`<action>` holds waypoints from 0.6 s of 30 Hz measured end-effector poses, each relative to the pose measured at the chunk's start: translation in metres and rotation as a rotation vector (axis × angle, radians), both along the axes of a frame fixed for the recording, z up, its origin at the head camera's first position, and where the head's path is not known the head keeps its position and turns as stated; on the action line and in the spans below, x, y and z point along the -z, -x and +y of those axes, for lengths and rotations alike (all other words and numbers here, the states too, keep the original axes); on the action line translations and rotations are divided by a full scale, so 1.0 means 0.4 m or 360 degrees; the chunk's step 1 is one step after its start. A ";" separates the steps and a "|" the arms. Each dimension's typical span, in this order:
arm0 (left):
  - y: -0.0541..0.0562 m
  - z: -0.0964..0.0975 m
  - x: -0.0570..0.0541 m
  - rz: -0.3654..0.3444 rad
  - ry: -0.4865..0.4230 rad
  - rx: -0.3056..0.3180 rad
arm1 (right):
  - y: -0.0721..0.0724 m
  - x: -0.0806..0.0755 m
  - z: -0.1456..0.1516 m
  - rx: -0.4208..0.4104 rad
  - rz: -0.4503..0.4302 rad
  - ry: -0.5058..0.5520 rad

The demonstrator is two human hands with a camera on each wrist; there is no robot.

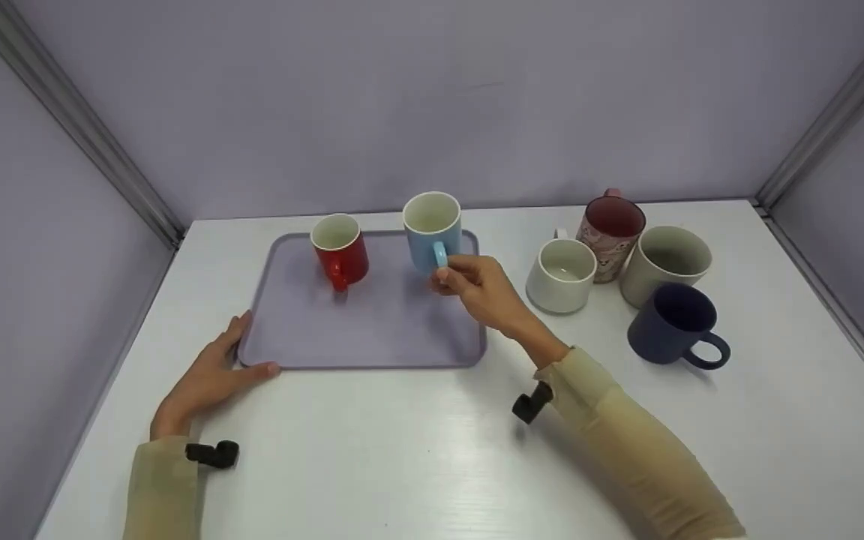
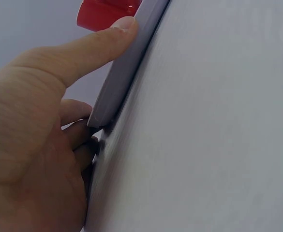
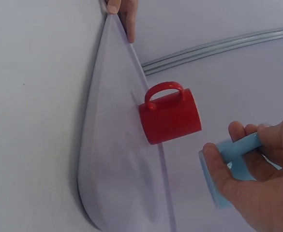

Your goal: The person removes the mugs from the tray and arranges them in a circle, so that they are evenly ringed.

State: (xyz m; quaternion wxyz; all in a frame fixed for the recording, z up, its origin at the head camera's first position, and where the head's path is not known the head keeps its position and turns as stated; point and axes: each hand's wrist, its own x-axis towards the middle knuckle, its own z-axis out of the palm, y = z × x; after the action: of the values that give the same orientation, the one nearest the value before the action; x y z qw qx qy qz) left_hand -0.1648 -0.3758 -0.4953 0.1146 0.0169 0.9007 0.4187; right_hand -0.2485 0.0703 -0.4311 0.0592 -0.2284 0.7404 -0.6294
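My right hand (image 1: 481, 289) pinches the handle of a light blue mug (image 1: 421, 244), with fingers and thumb curled round it. The mug is upright, raised above the right part of a pale purple tray (image 1: 372, 330). On the tray's left part stands a red mug (image 1: 349, 259), its handle toward me. My left hand (image 1: 211, 375) holds the tray's near left corner, thumb at the front edge and fingers along the left side. In the left wrist view the thumb (image 2: 93, 50) touches the tray's rim (image 2: 124, 72), and the other fingers are partly hidden behind it.
Right of the tray, a white mug (image 1: 561, 281), a pink patterned mug (image 1: 604, 247), a large cream mug (image 1: 642, 277) and a dark blue mug (image 1: 661, 330) stand close together on the white table (image 1: 372, 450). Pale walls (image 1: 439, 112) enclose the back and sides.
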 end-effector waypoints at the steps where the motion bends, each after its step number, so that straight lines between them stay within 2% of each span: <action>1: -0.002 -0.004 -0.002 0.0000 -0.0005 -0.0005 | -0.012 -0.006 0.012 -0.0028 0.0020 0.0012; 5: -0.008 -0.013 -0.007 -0.0004 -0.0008 -0.0025 | -0.065 -0.028 0.063 -0.0117 0.0062 0.0038; 10: -0.010 -0.012 -0.005 -0.0007 0.0007 -0.0032 | -0.129 -0.038 0.139 -0.0152 0.0077 0.0009; 18: -0.006 0.000 -0.003 -0.0014 0.0011 -0.0039 | -0.207 -0.016 0.274 -0.0133 0.0110 -0.0055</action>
State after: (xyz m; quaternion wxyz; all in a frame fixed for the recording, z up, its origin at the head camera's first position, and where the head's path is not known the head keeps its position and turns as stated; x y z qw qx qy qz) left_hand -0.1622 -0.3759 -0.4941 0.1136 0.0034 0.9018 0.4170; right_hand -0.1659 0.1800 -0.4247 0.0639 -0.2798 0.7426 -0.6052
